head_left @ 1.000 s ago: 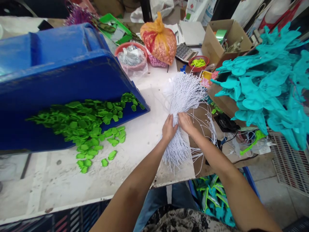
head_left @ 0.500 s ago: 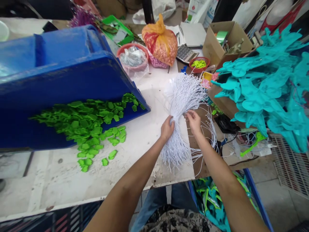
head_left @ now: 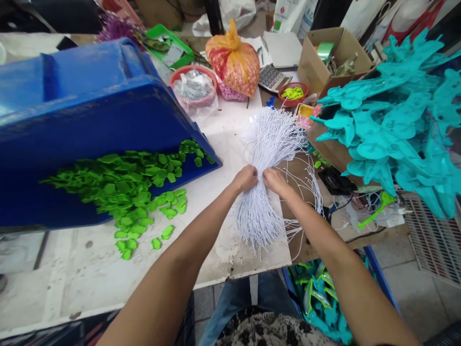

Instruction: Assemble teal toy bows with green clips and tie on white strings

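A thick bundle of white cords (head_left: 261,211) lies on the white tabletop, narrow at its middle and fanned out at both ends. My left hand (head_left: 246,178) is closed at the left side of that narrow middle. Opposite it, my right hand (head_left: 273,180) is closed too, its fingertips pressed against the bundle's right side. Both sets of fingers meet the bundle at the same height, and exactly what the fingertips pinch is partly hidden. Loose white cords (head_left: 313,185) trail over the brown surface to the right.
A tipped blue bin (head_left: 108,115) spills green plastic pieces (head_left: 133,192) at left. Behind the bundle are a pink bowl (head_left: 192,86), an orange bag (head_left: 234,62) and a calculator (head_left: 273,78). Turquoise plastic parts (head_left: 396,129) crowd the right; a filled blue crate (head_left: 382,278) stands below.
My right hand has moved left from beside the bundle to its middle and closed there. My left hand has stayed at the middle, its fingers now more curled.
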{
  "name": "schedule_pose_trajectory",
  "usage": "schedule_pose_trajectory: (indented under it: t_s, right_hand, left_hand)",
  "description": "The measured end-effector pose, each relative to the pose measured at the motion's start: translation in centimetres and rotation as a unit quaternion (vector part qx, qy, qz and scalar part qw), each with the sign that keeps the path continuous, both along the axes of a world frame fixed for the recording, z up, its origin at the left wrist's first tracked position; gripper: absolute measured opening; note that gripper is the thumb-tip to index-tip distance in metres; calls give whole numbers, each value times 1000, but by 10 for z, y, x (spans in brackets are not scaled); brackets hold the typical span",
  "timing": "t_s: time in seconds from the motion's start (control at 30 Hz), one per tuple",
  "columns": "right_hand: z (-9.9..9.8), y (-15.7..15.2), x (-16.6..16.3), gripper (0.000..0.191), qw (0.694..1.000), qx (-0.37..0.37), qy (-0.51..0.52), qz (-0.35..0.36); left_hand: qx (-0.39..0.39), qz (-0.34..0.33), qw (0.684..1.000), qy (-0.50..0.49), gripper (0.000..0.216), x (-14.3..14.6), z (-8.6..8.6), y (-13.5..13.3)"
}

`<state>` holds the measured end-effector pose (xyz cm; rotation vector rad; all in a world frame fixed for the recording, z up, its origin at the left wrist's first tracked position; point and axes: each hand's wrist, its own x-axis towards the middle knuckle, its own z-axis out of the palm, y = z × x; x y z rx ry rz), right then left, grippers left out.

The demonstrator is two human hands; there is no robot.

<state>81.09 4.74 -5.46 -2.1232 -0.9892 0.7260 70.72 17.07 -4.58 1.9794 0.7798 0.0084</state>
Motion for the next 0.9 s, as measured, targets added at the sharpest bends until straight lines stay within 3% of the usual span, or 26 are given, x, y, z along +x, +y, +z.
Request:
schedule_pose_trajectory:
  t_s: [0.1,0.2,0.33,0.43,0.53,0.63,0.77,0.9]
  right_hand:
    - [-6,-5,5,18,999,19,38,-29]
    - [-18,-18,-1,11,988,53,86,-115]
    - [-26,-38,-16,8,943,120,174,-258]
    - [-13,-53,-18,12,902,182,224,-320]
    - [14,-79,-13,18,835,264,314,-366]
    - [45,-125,-11,23,771,323,384,-393]
    - [87,-212,-9,24,769,319,323,-451]
    - [122,-295,11,25,748,333,222,-529]
  left_hand:
    - [-39,65,997,5,16,-4,-5,-1]
    - [-74,195,978,17,6,-9,-16,-9]
    - [-144,350,925,36,16,-14,-27,-14]
    - [-166,417,893,29,22,-22,-23,-10]
    - [-159,424,892,8,27,-35,-8,-11]
    - [-158,382,911,-10,29,-53,9,-24]
    - [-133,344,929,-18,32,-84,27,-42]
    - [-110,347,931,-5,35,-114,46,-58]
